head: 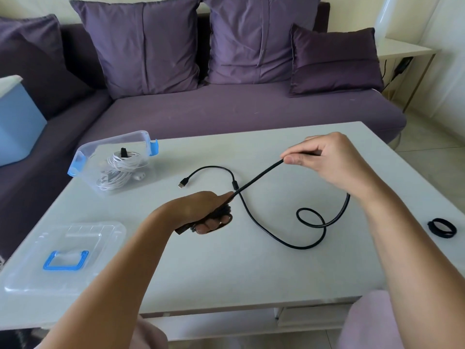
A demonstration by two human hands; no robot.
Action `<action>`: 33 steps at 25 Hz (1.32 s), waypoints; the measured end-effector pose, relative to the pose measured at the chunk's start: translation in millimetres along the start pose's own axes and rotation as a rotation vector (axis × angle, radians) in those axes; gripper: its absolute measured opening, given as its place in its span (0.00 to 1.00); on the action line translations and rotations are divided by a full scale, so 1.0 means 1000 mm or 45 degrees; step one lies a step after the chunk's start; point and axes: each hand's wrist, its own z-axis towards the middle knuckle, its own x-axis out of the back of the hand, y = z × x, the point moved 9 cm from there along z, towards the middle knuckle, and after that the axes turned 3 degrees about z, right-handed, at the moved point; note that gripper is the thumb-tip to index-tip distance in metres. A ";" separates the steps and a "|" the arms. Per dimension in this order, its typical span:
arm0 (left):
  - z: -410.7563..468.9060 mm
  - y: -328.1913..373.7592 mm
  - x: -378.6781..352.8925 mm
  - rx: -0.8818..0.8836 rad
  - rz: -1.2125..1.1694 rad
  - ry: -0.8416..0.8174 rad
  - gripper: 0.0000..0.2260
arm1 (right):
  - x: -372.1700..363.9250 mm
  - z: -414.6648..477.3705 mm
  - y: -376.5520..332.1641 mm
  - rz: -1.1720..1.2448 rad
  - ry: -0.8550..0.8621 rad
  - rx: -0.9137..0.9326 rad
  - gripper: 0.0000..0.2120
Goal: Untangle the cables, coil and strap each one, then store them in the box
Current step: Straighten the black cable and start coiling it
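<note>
You are mid-coil on the black cable point(276, 238); your left hand point(201, 210) grips the gathered turns near the middle of the tabletop point(226, 273); your right hand point(327, 159) pinches the cable further along, raised; the slack lies looped toward the right edge. Next, likely, feed another turn leftward without kinking that small loop; the strap point(441, 227) lies at the right edge; the box point(83, 157) sits near the far left corner.

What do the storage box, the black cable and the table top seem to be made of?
The box: apparently clear, glossy plastic; the white cables inside show through its wall. The black cable: likely a matte rubber or soft-plastic jacket; it bends in loose loops. The table top: smooth, pale, faint sheen; painted wood or laminate, I cannot tell which.
</note>
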 end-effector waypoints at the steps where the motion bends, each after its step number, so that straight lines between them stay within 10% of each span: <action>1: -0.005 0.004 -0.006 -0.031 -0.094 -0.112 0.23 | 0.003 0.001 0.002 -0.023 0.029 0.006 0.05; 10: -0.053 0.057 -0.008 -0.641 -1.191 -1.268 0.20 | 0.006 0.003 0.021 -0.044 0.145 -0.076 0.09; 17: -0.051 0.033 0.088 -1.120 -2.166 -0.651 0.17 | -0.033 0.002 0.033 -0.200 -0.097 -0.131 0.07; 21: -0.028 -0.023 0.124 -0.991 -2.590 0.307 0.21 | -0.077 -0.009 0.012 -0.297 -0.385 -0.064 0.10; 28: -0.064 -0.040 0.136 -0.365 -0.984 1.591 0.21 | -0.092 -0.020 -0.011 -0.259 -0.532 -0.025 0.10; 33: -0.050 -0.004 0.125 -0.256 0.329 1.497 0.23 | -0.058 -0.014 -0.024 -0.220 -0.356 0.075 0.06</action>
